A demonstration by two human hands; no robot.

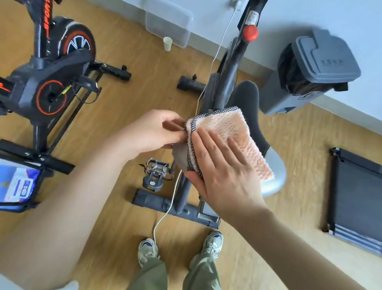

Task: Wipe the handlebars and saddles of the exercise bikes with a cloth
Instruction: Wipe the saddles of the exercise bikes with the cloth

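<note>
A peach cloth (pixel 230 129) with a black-and-white checked edge lies folded over the grey saddle (pixel 272 172) of the grey exercise bike (pixel 227 79) in front of me. My right hand (pixel 224 170) lies flat on the cloth, fingers spread. The cloth's left edge is pinched by my left hand (pixel 154 130). The saddle's dark nose (pixel 248 96) shows beyond the cloth. A second bike (pixel 42 80), black with orange trim, stands to the left; its saddle is out of view.
A white cable (pixel 169 202) runs from a wall socket down past the grey bike to my feet. A grey lidded bin (pixel 314 70) stands by the wall on the right. A treadmill (pixel 364 199) lies at far right. A paper cup (pixel 167 43) and a clear box (pixel 167 21) sit by the wall.
</note>
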